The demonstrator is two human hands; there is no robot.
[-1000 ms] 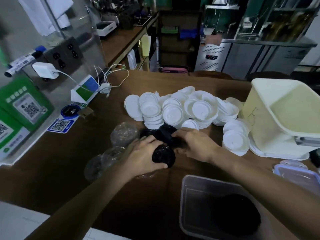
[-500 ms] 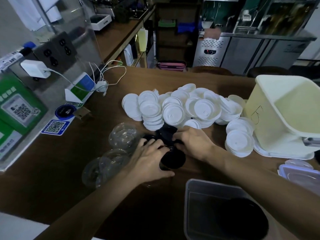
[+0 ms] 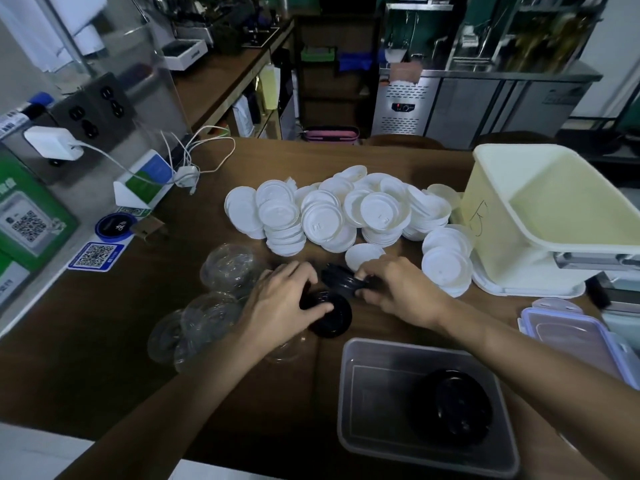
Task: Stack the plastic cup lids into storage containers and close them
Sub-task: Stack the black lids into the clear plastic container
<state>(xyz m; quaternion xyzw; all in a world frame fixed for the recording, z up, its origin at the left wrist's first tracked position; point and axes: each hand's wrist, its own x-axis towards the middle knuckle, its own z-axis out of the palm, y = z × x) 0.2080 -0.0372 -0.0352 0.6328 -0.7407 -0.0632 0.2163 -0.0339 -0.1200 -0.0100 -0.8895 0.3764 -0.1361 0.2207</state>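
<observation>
On the brown table my left hand (image 3: 282, 299) grips a stack of black cup lids (image 3: 330, 315) lying flat. My right hand (image 3: 401, 289) pinches a few more black lids (image 3: 337, 277) held on edge just behind that stack. A clear rectangular container (image 3: 349, 403) stands near the front edge with black lids (image 3: 450, 414) inside it. Several piles of white lids (image 3: 325, 220) lie behind my hands. Clear dome lids (image 3: 211, 306) are heaped at my left wrist.
A large cream bin (image 3: 498, 244) stands on its lid at the right. A clear lid with purple clips (image 3: 575, 334) lies in front of it. QR code signs (image 3: 97, 256), a charger and white cables (image 3: 194, 157) sit along the left wall.
My view has tilted down a little, showing more of the clear container. My hands shifted slightly right, and my right hand has drawn some black lids apart from the stack under my left hand.
</observation>
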